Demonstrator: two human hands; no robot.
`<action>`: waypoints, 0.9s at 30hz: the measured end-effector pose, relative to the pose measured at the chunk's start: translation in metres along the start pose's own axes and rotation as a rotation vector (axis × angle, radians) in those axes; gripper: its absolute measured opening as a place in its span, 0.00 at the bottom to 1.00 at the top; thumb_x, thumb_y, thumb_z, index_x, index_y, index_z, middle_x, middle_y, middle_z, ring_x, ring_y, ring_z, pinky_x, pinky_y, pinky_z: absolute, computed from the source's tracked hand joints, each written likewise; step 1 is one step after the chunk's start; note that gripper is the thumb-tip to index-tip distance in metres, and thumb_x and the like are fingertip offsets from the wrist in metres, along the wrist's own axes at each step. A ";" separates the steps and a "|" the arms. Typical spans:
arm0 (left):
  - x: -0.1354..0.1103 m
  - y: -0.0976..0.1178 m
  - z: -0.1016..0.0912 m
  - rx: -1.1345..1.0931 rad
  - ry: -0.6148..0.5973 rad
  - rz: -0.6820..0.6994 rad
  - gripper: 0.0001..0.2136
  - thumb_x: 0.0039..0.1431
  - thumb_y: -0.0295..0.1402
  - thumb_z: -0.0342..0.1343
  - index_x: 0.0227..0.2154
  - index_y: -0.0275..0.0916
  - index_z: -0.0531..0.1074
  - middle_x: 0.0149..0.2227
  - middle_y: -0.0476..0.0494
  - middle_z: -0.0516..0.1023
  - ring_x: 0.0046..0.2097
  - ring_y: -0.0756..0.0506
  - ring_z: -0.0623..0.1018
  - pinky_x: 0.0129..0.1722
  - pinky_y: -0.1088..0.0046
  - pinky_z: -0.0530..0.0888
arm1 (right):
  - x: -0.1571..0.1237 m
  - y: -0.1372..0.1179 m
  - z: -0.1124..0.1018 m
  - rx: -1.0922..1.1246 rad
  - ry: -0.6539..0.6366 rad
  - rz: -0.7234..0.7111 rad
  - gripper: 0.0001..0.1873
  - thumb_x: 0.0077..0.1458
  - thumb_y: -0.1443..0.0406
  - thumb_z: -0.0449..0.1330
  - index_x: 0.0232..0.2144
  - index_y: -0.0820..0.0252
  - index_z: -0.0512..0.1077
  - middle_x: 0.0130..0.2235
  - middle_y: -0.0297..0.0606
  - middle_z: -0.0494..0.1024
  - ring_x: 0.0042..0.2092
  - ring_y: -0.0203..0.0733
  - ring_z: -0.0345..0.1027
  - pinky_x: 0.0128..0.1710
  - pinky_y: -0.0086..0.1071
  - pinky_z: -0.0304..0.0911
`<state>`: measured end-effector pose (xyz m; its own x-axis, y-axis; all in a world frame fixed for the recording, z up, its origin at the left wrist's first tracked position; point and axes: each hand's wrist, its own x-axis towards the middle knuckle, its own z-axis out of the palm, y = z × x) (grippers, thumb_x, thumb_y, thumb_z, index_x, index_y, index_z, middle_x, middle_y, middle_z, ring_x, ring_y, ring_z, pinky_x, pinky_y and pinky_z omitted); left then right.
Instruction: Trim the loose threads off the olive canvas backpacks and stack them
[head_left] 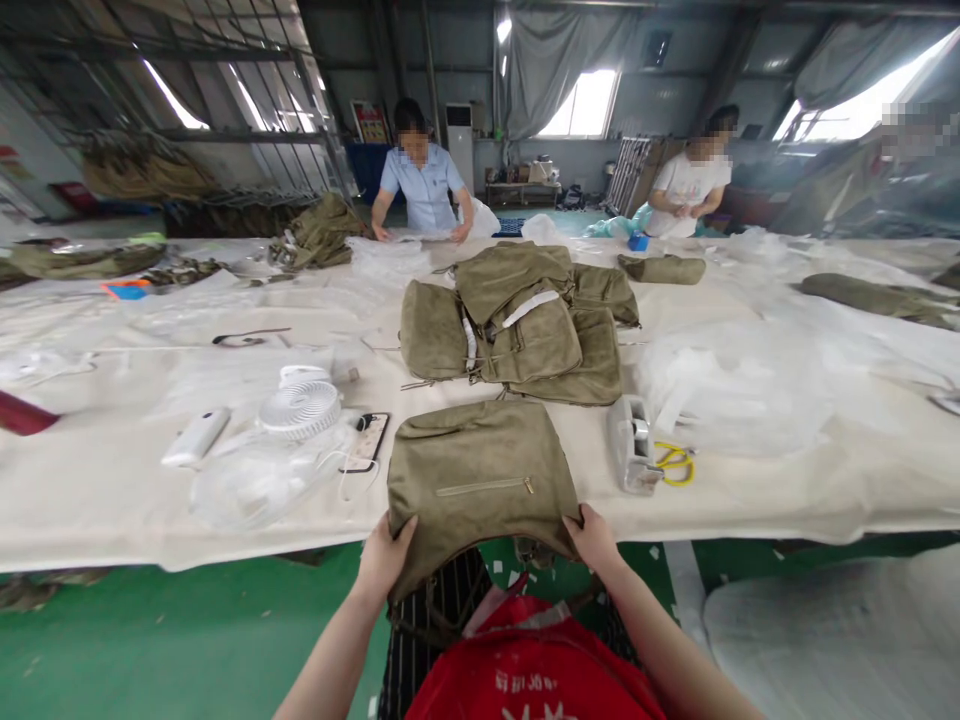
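An olive-green bag with a small zip pocket lies at the near edge of the long white table, its lower part hanging over the edge. My left hand grips the bag's lower left corner with fingers closed on the fabric. My right hand grips the lower right corner the same way. A pile of several similar olive bags lies just beyond it on the table.
Left of the bag are a phone, a small white fan and a white power bank. A tape dispenser and yellow scissors sit right. Clear plastic bags lie around. Two people work at the far side.
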<state>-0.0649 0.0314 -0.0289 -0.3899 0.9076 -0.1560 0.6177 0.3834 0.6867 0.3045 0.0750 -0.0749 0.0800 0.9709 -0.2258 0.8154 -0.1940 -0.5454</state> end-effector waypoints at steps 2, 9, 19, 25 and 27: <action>0.010 0.007 -0.002 0.010 -0.052 0.069 0.18 0.55 0.43 0.48 0.44 0.37 0.67 0.43 0.38 0.77 0.48 0.40 0.75 0.46 0.66 0.71 | -0.014 0.014 0.000 -0.015 -0.007 0.008 0.10 0.54 0.60 0.52 0.32 0.61 0.67 0.31 0.42 0.76 0.35 0.44 0.71 0.33 0.30 0.60; 0.008 0.043 0.022 0.259 0.330 0.364 0.29 0.55 0.37 0.50 0.57 0.26 0.53 0.56 0.25 0.61 0.59 0.35 0.62 0.56 0.56 0.62 | -0.030 -0.002 -0.026 -0.070 0.414 -0.163 0.16 0.53 0.60 0.53 0.42 0.62 0.66 0.40 0.47 0.73 0.44 0.48 0.67 0.44 0.37 0.61; -0.017 0.059 0.059 0.493 0.064 0.639 0.33 0.52 0.31 0.53 0.61 0.40 0.50 0.66 0.38 0.45 0.65 0.37 0.48 0.62 0.53 0.50 | 0.004 -0.081 0.005 -0.260 0.080 -0.122 0.09 0.55 0.65 0.51 0.32 0.62 0.71 0.35 0.44 0.76 0.37 0.42 0.71 0.37 0.30 0.60; -0.022 0.045 0.048 0.475 -0.069 0.594 0.38 0.51 0.37 0.55 0.63 0.43 0.44 0.67 0.41 0.37 0.66 0.38 0.42 0.63 0.52 0.46 | 0.002 -0.073 0.016 -0.360 -0.008 -0.243 0.12 0.57 0.64 0.48 0.31 0.62 0.70 0.30 0.44 0.77 0.33 0.42 0.73 0.32 0.29 0.60; -0.022 0.043 0.048 0.455 -0.093 0.568 0.39 0.52 0.40 0.54 0.63 0.44 0.42 0.67 0.42 0.33 0.66 0.38 0.41 0.63 0.52 0.45 | 0.004 -0.069 0.026 -0.362 0.022 -0.328 0.12 0.57 0.63 0.48 0.30 0.62 0.70 0.28 0.44 0.76 0.30 0.42 0.72 0.31 0.30 0.60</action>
<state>0.0031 0.0364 -0.0303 0.1219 0.9906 0.0627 0.9376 -0.1357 0.3201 0.2336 0.0887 -0.0596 -0.2059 0.9761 -0.0698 0.9463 0.1804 -0.2683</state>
